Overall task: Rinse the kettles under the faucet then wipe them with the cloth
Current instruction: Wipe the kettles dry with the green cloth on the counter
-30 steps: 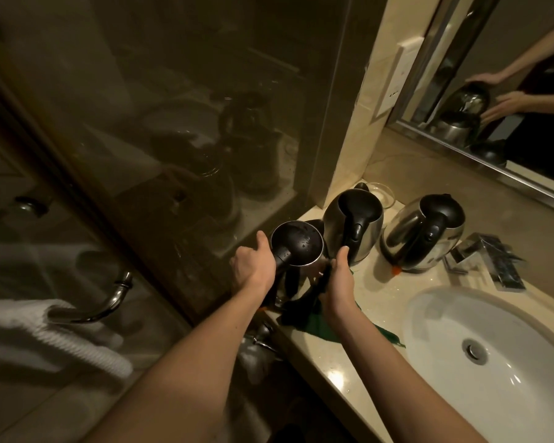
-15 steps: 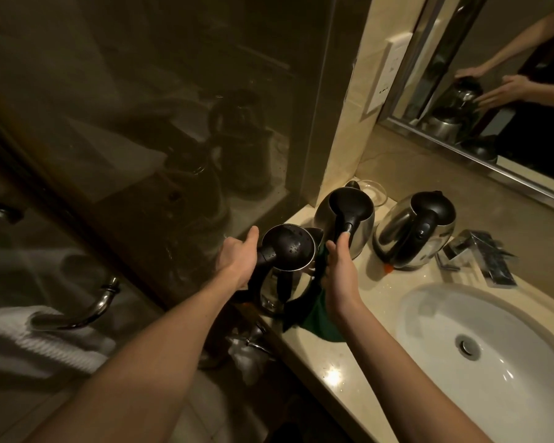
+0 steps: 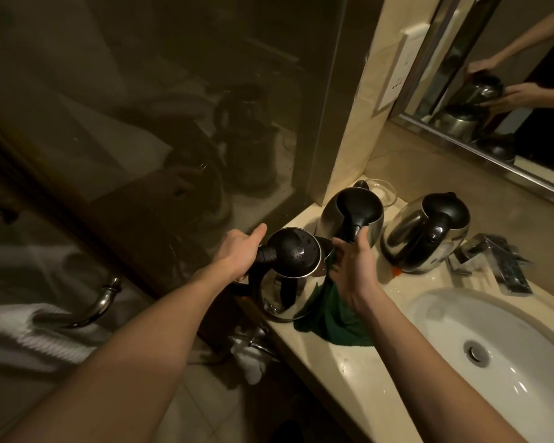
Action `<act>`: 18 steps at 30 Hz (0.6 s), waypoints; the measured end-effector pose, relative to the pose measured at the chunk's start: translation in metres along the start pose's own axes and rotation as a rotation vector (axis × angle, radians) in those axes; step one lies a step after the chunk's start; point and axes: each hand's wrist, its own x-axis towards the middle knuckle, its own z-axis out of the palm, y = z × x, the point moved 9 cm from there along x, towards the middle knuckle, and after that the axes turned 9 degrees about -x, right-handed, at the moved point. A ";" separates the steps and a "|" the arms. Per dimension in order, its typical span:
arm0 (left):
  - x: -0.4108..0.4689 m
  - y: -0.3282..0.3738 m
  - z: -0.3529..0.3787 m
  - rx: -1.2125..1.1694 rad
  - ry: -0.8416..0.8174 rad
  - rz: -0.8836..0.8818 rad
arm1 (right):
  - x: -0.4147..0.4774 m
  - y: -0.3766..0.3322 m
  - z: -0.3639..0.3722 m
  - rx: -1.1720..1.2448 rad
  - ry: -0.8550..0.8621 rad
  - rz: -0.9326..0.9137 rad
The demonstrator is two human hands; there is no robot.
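Note:
Three steel kettles with black lids stand on the beige counter (image 3: 362,375). The nearest kettle (image 3: 288,276) sits at the counter's left edge, its lid beaded with water. My left hand (image 3: 239,254) grips its black handle from the left. My right hand (image 3: 352,270) presses a dark green cloth (image 3: 336,318) against the kettle's right side; the cloth hangs down onto the counter. A second kettle (image 3: 349,215) stands just behind, and a third kettle (image 3: 426,231) is further right.
A white basin (image 3: 493,346) lies at the right with a chrome faucet (image 3: 490,260) behind it. A glass shower wall (image 3: 173,123) rises to the left, a mirror (image 3: 509,75) at the back right. A small glass dish (image 3: 383,190) stands behind the second kettle.
The nearest kettle has been turned a little under my hands, and my right hand with the cloth has slid along its right side. The other two kettles stay put.

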 end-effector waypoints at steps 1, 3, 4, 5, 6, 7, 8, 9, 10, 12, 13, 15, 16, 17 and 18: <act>0.000 0.002 0.000 0.011 -0.010 0.012 | 0.002 -0.004 0.000 -0.006 -0.004 -0.011; 0.001 0.006 0.001 0.036 -0.034 0.031 | 0.005 -0.008 0.000 -0.048 -0.025 -0.024; 0.002 0.008 0.001 0.048 -0.051 0.042 | 0.006 -0.008 -0.001 -0.076 -0.033 -0.026; 0.002 0.010 0.002 0.054 -0.066 0.055 | 0.007 -0.007 0.000 -0.097 -0.044 -0.026; 0.003 0.011 0.002 0.058 -0.079 0.065 | 0.008 -0.005 -0.001 -0.120 -0.048 -0.020; 0.003 0.012 0.003 0.063 -0.090 0.073 | 0.008 -0.004 -0.001 -0.133 -0.056 -0.009; 0.004 0.013 0.003 0.069 -0.103 0.082 | 0.009 -0.001 0.000 -0.138 -0.065 0.011; 0.005 0.013 0.004 0.078 -0.117 0.090 | 0.010 0.001 0.001 -0.133 -0.077 0.041; 0.005 0.014 0.005 0.089 -0.128 0.094 | 0.012 0.004 0.001 -0.134 -0.085 0.076; 0.006 0.014 0.005 0.098 -0.134 0.102 | 0.013 0.006 0.004 -0.174 -0.092 0.138; 0.007 0.014 0.004 0.097 -0.131 0.106 | 0.013 0.006 0.005 -0.212 -0.092 0.158; 0.008 0.016 0.003 0.098 -0.120 0.118 | 0.015 0.001 0.009 -0.298 -0.121 0.154; 0.008 0.017 0.003 0.099 -0.118 0.127 | 0.015 -0.004 0.011 -0.340 -0.140 0.132; 0.008 0.019 0.003 0.100 -0.117 0.139 | 0.015 -0.010 0.014 -0.382 -0.155 0.105; 0.009 0.019 0.002 0.102 -0.114 0.149 | 0.016 -0.017 0.016 -0.430 -0.168 0.081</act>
